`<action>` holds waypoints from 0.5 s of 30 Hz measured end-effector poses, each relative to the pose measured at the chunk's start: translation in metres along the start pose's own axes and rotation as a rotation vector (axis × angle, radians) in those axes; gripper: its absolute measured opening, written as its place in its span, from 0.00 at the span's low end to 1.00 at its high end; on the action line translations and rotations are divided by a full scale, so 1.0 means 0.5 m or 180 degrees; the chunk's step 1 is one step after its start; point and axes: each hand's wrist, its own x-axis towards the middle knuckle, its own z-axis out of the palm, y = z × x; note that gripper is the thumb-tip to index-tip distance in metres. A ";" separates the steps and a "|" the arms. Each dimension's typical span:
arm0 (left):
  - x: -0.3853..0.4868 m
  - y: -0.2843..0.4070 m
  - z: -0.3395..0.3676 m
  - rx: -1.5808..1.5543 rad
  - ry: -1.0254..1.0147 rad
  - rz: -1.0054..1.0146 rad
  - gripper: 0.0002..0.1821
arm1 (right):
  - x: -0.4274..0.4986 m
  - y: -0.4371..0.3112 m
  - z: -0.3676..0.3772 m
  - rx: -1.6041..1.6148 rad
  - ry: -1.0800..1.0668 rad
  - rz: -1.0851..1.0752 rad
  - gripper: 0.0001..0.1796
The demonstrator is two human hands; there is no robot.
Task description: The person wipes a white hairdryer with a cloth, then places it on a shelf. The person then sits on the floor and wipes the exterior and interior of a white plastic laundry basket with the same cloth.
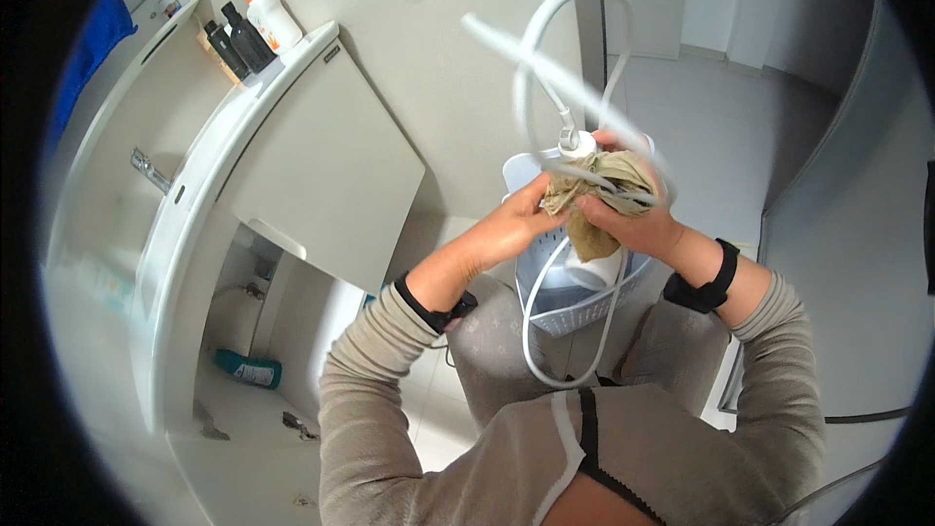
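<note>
My left hand (527,213) grips one side of a crumpled tan cloth (593,235). On its other side my right hand (635,223) presses the cloth around part of a long white hose (540,51), whose loops rise above and hang below my hands. Just beyond the cloth is a white plastic fitting (577,144) joined to the hose. Below my hands, between my knees, stands a light blue-grey perforated plastic basket (577,318) with a white rounded item (595,272) in it. The cloth hides parts of my fingers and of the hose.
To the left, a washbasin cabinet has one door (329,168) swung out and a teal bottle (248,369) inside. A white pump bottle (274,22) and dark bottles (250,40) stand on the basin's ledge. A chrome faucet (151,172) is at the basin. Dark cables run at the lower right.
</note>
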 end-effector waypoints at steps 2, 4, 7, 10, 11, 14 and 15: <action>0.014 -0.010 0.014 -0.0060 -0.0058 0.0305 0.37 | -0.004 -0.002 0.005 0.0389 0.0150 0.0156 0.35; 0.023 -0.023 0.025 -0.0108 -0.0110 0.0451 0.41 | -0.004 -0.009 0.009 0.0763 0.0141 0.0303 0.35; 0.036 -0.047 0.033 -0.0777 -0.0274 0.0476 0.38 | 0.002 -0.019 0.011 0.1318 0.0110 0.0620 0.34; 0.049 -0.077 0.047 -0.0784 -0.0052 0.0369 0.32 | 0.002 -0.023 0.015 0.1571 0.0118 0.0944 0.32; 0.053 -0.085 0.048 -0.0830 -0.0057 0.0286 0.32 | 0.002 -0.022 0.015 0.1615 0.0108 0.1063 0.31; 0.059 -0.098 0.054 -0.1101 0.0080 0.0236 0.29 | 0.003 -0.010 0.012 0.1131 0.0048 0.0997 0.26; 0.060 -0.098 0.057 -0.1197 0.0137 0.0403 0.28 | 0.005 -0.005 0.007 0.0902 -0.0035 0.0959 0.25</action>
